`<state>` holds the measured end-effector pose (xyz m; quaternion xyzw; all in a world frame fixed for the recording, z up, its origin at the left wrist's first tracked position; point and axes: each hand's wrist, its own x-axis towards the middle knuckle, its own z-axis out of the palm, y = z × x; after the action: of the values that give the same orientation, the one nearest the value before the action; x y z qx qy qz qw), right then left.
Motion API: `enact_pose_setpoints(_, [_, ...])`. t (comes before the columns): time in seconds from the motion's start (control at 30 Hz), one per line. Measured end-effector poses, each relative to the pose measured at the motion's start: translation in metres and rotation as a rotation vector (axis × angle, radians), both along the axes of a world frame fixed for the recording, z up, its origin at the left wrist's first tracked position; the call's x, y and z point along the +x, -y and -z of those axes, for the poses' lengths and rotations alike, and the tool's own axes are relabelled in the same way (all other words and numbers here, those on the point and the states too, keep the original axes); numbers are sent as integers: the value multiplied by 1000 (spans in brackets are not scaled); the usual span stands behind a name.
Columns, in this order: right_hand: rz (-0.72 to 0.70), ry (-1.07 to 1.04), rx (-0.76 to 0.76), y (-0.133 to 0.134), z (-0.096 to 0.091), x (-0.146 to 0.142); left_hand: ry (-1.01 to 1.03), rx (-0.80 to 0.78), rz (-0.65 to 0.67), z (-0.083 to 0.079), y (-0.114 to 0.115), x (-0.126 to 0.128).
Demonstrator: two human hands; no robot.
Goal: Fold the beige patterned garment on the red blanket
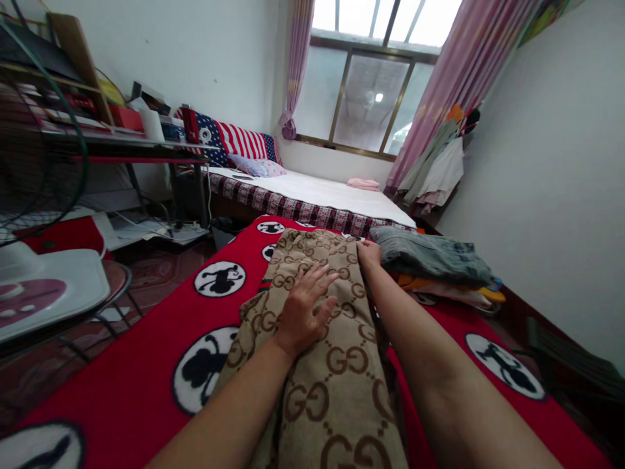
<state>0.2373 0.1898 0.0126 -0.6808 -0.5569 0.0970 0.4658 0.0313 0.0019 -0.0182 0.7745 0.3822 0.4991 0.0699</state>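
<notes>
A pair of tan trousers (pixel 342 312) with a brown double-G pattern lies lengthwise in front of me, folded so one leg lies over the other. A small green and red stripe shows at its left edge. My left hand (pixel 308 309) rests flat on the upper part of the cloth, fingers stretched out and apart. At the far right edge, my right hand (pixel 370 253) has its fingers curled closed on the trousers' border. The lower end of the trousers runs out of view at the bottom.
Under the trousers spreads a red blanket (pixel 141 371) with black-and-white round prints. A stack of folded clothes (pixel 430 257) sits to the right. A white-sheeted bed (pixel 312 189) stands beyond, a cluttered desk (pixel 146 146) at left, a plastic-topped chair (pixel 73 286) nearer.
</notes>
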Motion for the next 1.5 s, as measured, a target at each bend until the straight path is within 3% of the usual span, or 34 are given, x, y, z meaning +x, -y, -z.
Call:
enact_pose_setpoints(0.23, [-112, -83, -218, 13, 20, -14, 163, -329, -98, 18, -25, -6])
enact_pose_setpoints(0.33, [-129, -52, -278, 24, 9, -10, 301, -344, -100, 20, -30, -8])
enact_pose_setpoints(0.5, [-254, 379, -337, 38, -21, -13, 564, -474, 1, 13, -31, -12])
enact_pose_setpoints(0.57, [-232, 384, -199, 41, -30, -15, 772, -538, 117, 9, -31, -15])
enact_pose_setpoints(0.63, [-122, 354, 18, 43, -31, -17, 973, -579, 227, 7, -32, -17])
enact_pose_setpoints(0.7, [-31, 340, 42, 45, -24, -17, 1072, -630, 292, 6, -32, -20])
enact_pose_setpoints(0.8, [-73, 352, -206, 51, -6, -16, 1025, -657, 327, 9, -33, -21])
enact_pose_setpoints(0.9, [-169, 366, -266, 66, 2, -14, 899, -624, 340, 12, -35, -21])
enact_pose_setpoints(1.03, [-333, 334, -100, 120, -12, -2, 753, -586, 308, 11, -34, -21])
enact_pose_setpoints(1.17, [-567, 176, -19, 214, -31, 1, 593, -483, 243, 9, -31, -21])
enact_pose_setpoints(1.27, [-706, 198, -28, 280, -35, -7, 515, -453, 187, 9, -30, -22])
enact_pose_setpoints(1.37, [-843, 379, -26, 316, -18, -20, 505, -435, 103, 12, -32, -26])
enact_pose_setpoints(1.5, [-872, 709, -173, 322, 23, -35, 414, -364, 14, 12, -37, -35])
